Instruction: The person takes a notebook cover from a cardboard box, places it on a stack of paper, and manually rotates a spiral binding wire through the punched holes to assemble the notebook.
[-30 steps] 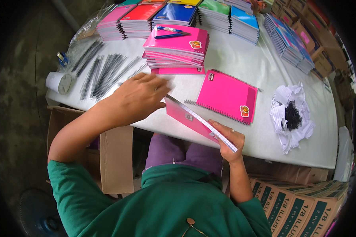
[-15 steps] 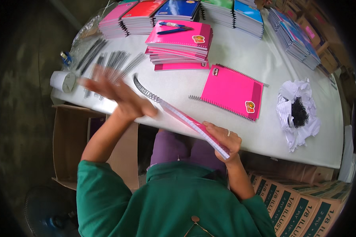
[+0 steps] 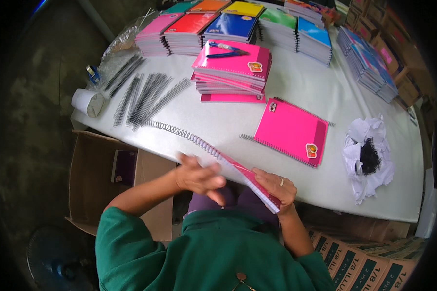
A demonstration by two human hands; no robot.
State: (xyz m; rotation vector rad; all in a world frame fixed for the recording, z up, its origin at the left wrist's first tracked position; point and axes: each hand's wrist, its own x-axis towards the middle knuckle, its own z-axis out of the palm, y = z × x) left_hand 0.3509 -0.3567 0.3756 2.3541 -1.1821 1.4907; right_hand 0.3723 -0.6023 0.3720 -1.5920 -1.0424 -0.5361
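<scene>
My right hand (image 3: 278, 190) grips a pink notebook (image 3: 250, 178), held edge-up at the table's near side. A dark spiral coil (image 3: 172, 128) runs part way along the notebook's edge. Its loose end reaches out left over the table toward the spare coils. Just left of the notebook is my left hand (image 3: 201, 179), slightly blurred, its fingers apart and nothing in them. On the table to the right lies another pink notebook (image 3: 294, 128) with coils along two opposite edges, their ends sticking out.
Spare coils (image 3: 148, 97) lie at the left by a white roll (image 3: 88, 102). Pens (image 3: 226, 50) rest on a stack of pink notebooks (image 3: 233, 65). Coloured notebook stacks (image 3: 230, 28) line the back. Crumpled paper (image 3: 357, 153) holds black scraps. A cardboard box (image 3: 153, 194) stands below left.
My left hand has come down and right, from beside the coil's free end toward my body. The coil's end has straightened out to the left. My right hand keeps its grip; the view has shifted slightly.
</scene>
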